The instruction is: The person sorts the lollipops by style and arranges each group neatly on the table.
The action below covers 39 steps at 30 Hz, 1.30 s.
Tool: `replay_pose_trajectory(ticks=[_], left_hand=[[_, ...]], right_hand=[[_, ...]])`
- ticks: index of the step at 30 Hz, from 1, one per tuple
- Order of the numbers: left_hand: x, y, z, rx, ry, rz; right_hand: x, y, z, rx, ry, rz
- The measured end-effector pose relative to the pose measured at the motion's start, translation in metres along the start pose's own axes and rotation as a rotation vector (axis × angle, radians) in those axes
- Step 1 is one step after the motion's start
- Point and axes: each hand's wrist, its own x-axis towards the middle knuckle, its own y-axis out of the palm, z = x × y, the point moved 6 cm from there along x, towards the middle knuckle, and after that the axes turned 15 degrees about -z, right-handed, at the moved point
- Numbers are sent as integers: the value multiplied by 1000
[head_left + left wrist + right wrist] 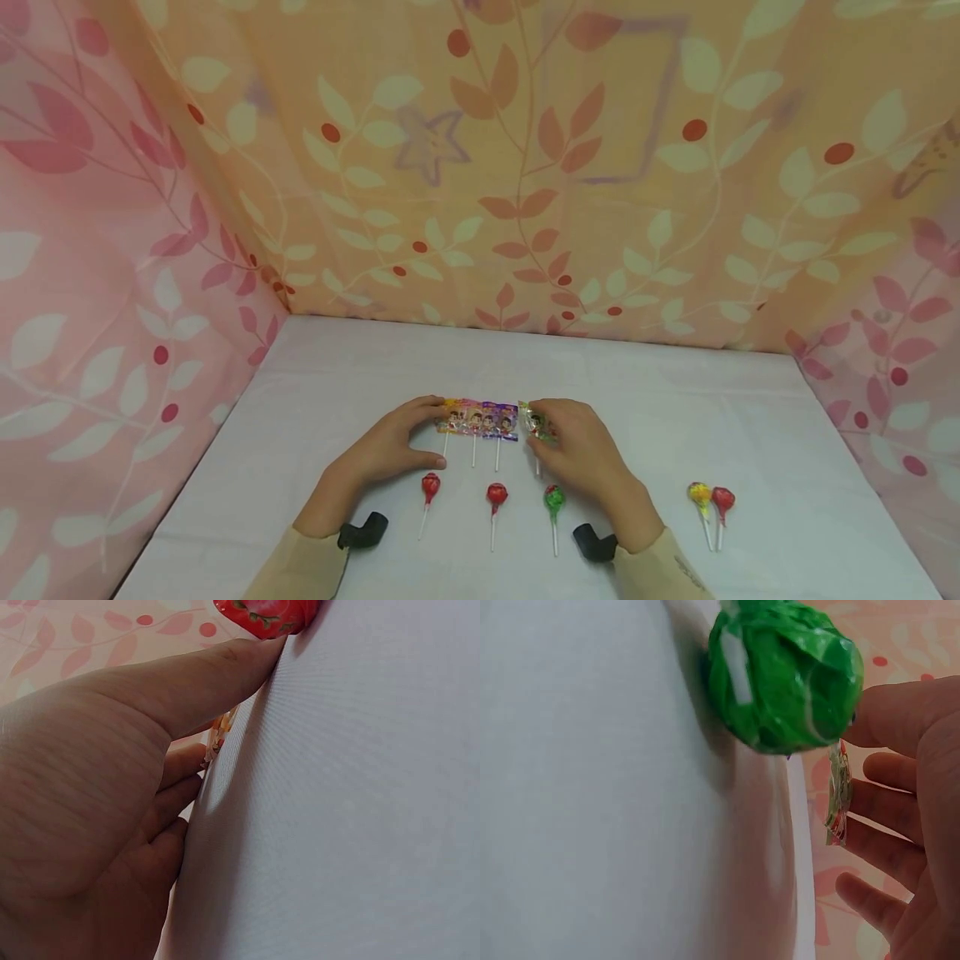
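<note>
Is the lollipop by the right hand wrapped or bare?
Wrapped: the lollipop by the right hand has a shiny, patterned wrapper covering its candy.

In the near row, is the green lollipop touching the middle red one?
Apart: the head view shows bare white tabletop between the green lollipop and the middle red lollipop.

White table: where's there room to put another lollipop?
Bare white cloth tabletop lies between the shiny flat-wrapped lollipops and the orange leaf-patterned curtain behind. More lies right of the yellow round lollipop and red round lollipop. It's crowded between the left hand and right hand, where flat-wrapped ones sit side by side.
</note>
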Motion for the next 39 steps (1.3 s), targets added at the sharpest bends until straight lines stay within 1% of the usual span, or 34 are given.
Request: replay_pose_trajectory(ticks=[5, 12, 24, 32, 39], left_hand=[[0, 0, 0, 1, 1, -4], [0, -1, -1, 1, 6, -5], [0, -1, -2, 5, 7, -1], [-1, -2, -4, 3, 9, 5], [0, -1, -4, -18, 30, 4]], right_hand=[[2, 6, 1, 34, 4, 4], [4, 16, 5, 26, 10, 29], [6, 22, 9, 5, 10, 52], [5, 26, 6, 4, 29, 101], [5, 25, 6, 23, 29, 94]])
